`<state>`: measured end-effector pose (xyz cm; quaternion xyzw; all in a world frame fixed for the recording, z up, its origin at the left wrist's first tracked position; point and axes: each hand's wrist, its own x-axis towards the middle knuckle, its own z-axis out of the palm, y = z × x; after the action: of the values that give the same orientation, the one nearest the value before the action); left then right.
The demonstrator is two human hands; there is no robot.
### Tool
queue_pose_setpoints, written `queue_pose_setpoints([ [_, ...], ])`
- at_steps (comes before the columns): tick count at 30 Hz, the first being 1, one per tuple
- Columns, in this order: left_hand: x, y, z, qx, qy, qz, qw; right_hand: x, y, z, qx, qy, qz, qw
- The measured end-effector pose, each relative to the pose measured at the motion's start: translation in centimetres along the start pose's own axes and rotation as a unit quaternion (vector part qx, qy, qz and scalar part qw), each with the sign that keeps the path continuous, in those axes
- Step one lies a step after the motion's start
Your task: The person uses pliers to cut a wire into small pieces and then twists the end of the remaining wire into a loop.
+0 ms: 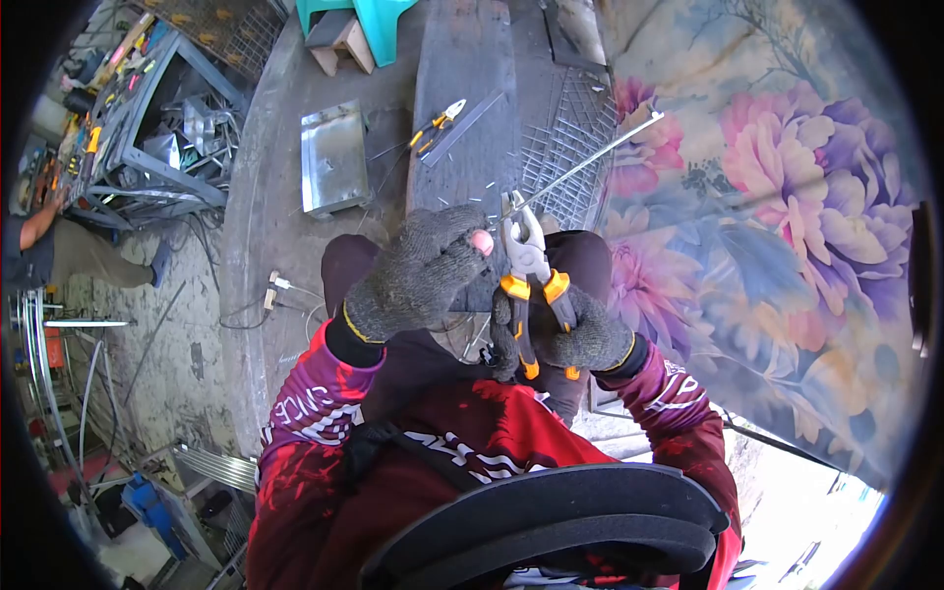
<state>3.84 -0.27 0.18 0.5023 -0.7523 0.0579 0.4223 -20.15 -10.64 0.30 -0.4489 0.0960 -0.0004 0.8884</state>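
Note:
My left hand [423, 265], in a dark grey knitted glove with one fingertip bare, is closed at the near end of a thin metal rod [590, 159]. The rod slants up to the right, past the jaws of the combination pliers [528, 261]. My right hand [575, 334], gloved alike, wraps round the black and orange handles of these pliers, which point away from me with their handles apart. Whether the jaws bite on the rod is hard to tell. Beneath both hands runs a dark wooden plank [462, 59].
On the plank lie a second pair of pliers [439, 123] and a dark metal strip [462, 128]. A sheet-metal tray [334, 162] sits left of it, wire mesh [570, 147] right. Beyond are a teal stool [379, 25], a floral sheet [767, 226] and another person [88, 251] at the far left.

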Motion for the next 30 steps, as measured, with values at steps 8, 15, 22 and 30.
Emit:
queue_pose_setpoints([
  [8, 0.3, 0.7, -1.6, -0.185, -0.054, -0.145, 0.970, -0.7, -1.1, -0.9, -0.177, 0.039, 0.039, 0.983],
  [15, 0.5, 0.7, -0.2, -0.133, -0.024, -0.105, 0.985, -1.5, 0.6, 0.5, -0.185, 0.119, 0.008, 0.975],
  [22, 0.5, 0.7, 0.5, -0.134, -0.010, -0.122, 0.983, -0.9, -0.8, 2.6, -0.262, 0.179, -0.037, 0.947],
  [30, 0.1, 0.2, 0.2, -0.125, -0.046, -0.063, 0.989, -2.6, -1.3, 0.4, -0.127, 0.049, 0.009, 0.991],
])
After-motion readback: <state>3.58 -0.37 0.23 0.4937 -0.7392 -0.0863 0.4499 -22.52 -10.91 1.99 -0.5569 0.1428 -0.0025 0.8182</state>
